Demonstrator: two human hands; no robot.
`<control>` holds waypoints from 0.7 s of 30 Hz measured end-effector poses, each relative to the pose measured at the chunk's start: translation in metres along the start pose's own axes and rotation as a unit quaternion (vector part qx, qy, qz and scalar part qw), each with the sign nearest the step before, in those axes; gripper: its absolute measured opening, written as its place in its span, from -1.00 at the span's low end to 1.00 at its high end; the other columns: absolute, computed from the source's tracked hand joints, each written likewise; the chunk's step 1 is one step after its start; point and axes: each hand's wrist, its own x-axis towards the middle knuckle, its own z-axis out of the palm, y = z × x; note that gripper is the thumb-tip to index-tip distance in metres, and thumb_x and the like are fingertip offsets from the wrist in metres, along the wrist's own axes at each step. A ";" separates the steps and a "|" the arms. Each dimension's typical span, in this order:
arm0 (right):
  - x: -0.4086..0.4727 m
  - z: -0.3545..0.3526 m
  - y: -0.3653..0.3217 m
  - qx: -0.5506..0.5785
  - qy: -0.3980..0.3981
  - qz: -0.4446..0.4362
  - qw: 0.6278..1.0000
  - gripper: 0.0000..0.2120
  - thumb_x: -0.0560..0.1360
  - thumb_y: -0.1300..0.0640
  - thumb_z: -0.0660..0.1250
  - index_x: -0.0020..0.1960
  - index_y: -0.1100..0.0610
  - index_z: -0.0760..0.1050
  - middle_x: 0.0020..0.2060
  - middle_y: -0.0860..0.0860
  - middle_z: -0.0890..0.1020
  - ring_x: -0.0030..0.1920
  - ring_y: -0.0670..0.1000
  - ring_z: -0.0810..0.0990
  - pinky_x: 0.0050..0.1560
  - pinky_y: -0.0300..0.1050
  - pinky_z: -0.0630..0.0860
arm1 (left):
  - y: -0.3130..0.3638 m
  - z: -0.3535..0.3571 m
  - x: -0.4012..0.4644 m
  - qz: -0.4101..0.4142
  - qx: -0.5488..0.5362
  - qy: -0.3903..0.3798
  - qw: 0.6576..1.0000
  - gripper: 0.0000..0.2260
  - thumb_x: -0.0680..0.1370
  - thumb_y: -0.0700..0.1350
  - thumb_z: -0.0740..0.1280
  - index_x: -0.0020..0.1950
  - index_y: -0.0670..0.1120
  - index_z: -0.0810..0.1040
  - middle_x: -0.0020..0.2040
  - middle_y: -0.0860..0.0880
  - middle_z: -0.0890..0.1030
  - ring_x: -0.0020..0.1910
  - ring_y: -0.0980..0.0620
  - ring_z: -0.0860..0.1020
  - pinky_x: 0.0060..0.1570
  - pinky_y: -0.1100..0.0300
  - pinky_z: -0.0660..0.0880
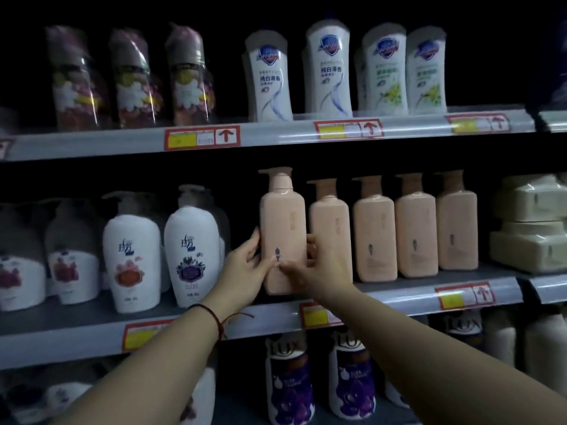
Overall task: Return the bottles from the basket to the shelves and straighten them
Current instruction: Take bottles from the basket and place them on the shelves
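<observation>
A pink pump bottle [283,222] stands upright at the front of the middle shelf [92,320], at the left end of a row of matching pink bottles [395,228]. My left hand [242,271] grips its lower left side, thumb across the front. My right hand [319,271] grips its lower right side, thumb on the front and fingers behind. The held bottle sits further forward than its neighbours. No basket is in view.
White pump bottles [191,250] stand left of the pink one with a small gap between. Cream boxes [530,222] are stacked at the right. The top shelf carries white bottles [328,72] and flowered ones [135,81]. Purple LUX bottles [290,381] fill the shelf below.
</observation>
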 end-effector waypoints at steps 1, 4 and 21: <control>0.003 0.002 0.005 -0.029 0.000 -0.006 1.000 -0.42 0.34 0.10 0.53 0.26 0.13 0.35 0.15 0.10 0.58 0.13 0.11 0.57 0.16 0.18 0.52 | -0.008 0.000 0.004 -0.001 -0.001 0.001 1.000 -0.40 0.54 -0.34 0.26 0.52 -0.10 0.11 0.37 0.03 0.37 0.30 0.14 0.41 0.10 0.49 0.43; 0.010 0.006 0.017 -0.110 -0.009 -0.016 0.994 -0.48 0.38 0.04 0.49 0.23 0.15 0.34 0.09 0.09 0.56 0.11 0.11 0.54 0.16 0.14 0.49 | -0.028 0.001 0.013 0.001 0.001 -0.008 1.000 -0.38 0.53 -0.36 0.27 0.52 -0.09 0.11 0.38 0.05 0.36 0.30 0.12 0.41 0.21 0.41 0.40; -0.003 0.007 0.025 -0.228 0.011 -0.086 0.970 -0.42 0.57 0.12 0.24 0.52 0.13 0.10 0.37 0.08 0.39 0.33 0.05 0.40 0.31 -0.14 0.32 | -0.044 0.002 0.005 0.017 0.075 0.125 0.989 -0.49 0.51 -0.20 0.36 0.44 -0.05 0.33 0.34 0.03 0.47 0.24 0.15 0.45 0.18 0.26 0.42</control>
